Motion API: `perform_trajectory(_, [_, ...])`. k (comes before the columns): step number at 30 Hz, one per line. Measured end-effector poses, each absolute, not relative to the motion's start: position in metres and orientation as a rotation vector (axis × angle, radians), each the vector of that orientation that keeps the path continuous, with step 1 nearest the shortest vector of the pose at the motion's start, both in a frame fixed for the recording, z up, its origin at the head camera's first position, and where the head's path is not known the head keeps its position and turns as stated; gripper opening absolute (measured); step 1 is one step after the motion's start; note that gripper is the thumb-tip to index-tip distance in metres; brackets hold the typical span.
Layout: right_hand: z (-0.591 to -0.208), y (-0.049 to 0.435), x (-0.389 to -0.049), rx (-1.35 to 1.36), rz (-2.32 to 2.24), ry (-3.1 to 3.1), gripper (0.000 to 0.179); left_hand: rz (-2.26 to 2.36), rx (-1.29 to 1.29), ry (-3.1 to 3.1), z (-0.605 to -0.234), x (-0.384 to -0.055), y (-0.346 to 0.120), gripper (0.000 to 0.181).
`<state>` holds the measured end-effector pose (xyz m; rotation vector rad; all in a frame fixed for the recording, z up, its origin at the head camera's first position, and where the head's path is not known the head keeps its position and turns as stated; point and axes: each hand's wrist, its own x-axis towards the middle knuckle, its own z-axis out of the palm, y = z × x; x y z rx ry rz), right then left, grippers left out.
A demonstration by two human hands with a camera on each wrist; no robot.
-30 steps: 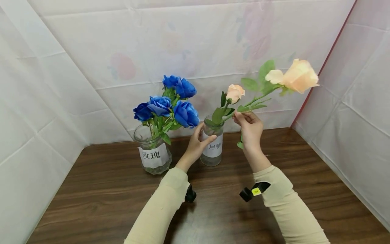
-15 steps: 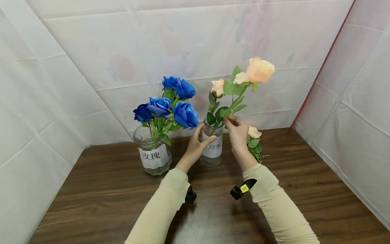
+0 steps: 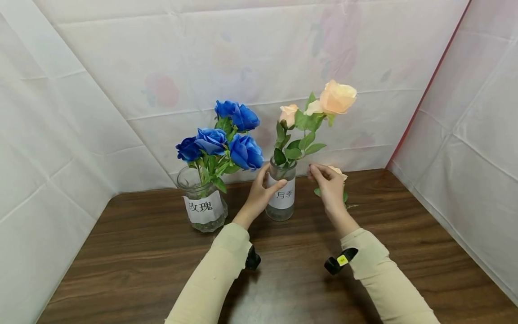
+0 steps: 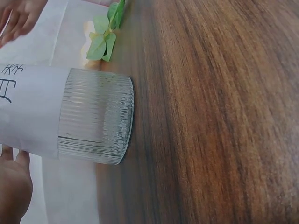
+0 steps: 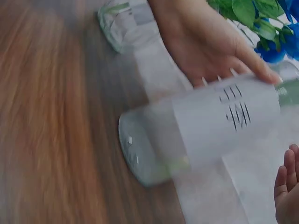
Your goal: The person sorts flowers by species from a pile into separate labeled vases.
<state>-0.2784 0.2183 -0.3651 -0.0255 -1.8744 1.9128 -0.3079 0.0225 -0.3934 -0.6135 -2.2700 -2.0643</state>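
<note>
My left hand [image 3: 256, 193] grips the narrow glass jar [image 3: 281, 213], thumb across the front of its white paper label. Two peach roses stand in this jar: a small bud [image 3: 288, 115] and a large bloom [image 3: 338, 97] leaning right on a leafy stem. My right hand [image 3: 329, 186] is just right of the jar, holding nothing, its fingers loosely bent. Behind it, partly hidden, another peach rose [image 3: 340, 173] lies on the table. In the left wrist view the jar base [image 4: 100, 119] stands on the wood, with the lying rose's leaves [image 4: 103, 39] beyond.
A wider glass jar [image 3: 208, 225] with a white label stands to the left, holding several blue roses [image 3: 212, 141]. White cloth walls [image 3: 194, 54] close in the back and sides of the brown wooden table [image 3: 291, 288].
My right hand brought the large peach rose left and upright into the narrow jar, then let go of it and drew back right. The left hand has stayed on the jar.
</note>
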Motion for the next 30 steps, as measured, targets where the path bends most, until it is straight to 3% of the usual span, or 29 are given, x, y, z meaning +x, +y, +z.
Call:
perform_trajectory(21, [-0.388, 0.330, -0.217, -0.168, 1.502, -2.656, 0.059, -2.057, -0.590, -2.270, -0.396, -0.313, 0.024, 0.066])
perform_trajectory(30, [-0.417, 0.342, -0.213, -0.223, 1.450, -2.770, 0.045, -2.064, -0.593, -2.269, -0.397, -0.312, 0.023, 0.066])
